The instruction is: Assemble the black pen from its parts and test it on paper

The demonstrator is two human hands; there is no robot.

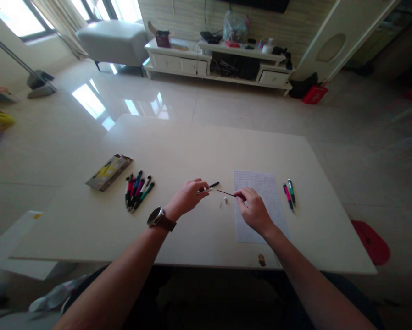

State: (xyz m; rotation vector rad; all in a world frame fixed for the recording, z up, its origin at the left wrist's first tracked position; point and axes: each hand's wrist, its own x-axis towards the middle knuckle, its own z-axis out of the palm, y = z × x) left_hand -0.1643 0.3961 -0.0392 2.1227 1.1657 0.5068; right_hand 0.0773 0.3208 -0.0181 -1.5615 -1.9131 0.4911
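My left hand [191, 195], with a watch on the wrist, is closed in a pinch on a whitish pen barrel [208, 190]. A black pen part [214, 184] lies just beyond those fingertips; whether they touch it I cannot tell. Between thumb and fingers of my right hand [253, 208] is a thin dark pen refill [225, 193], its free end pointing left at the barrel. Below it on the table lie a small white pen piece [225, 200] and a tiny clear or metallic piece [220, 204]. The written sheet of paper [247, 229] is partly hidden under my right hand.
Several pens [137, 190] lie bunched at the left beside a grey and yellow box [109, 172]. Two more pens [290, 195] lie right of the paper. A small sticker-like figure [261, 260] is near the front edge of the white table [192, 250].
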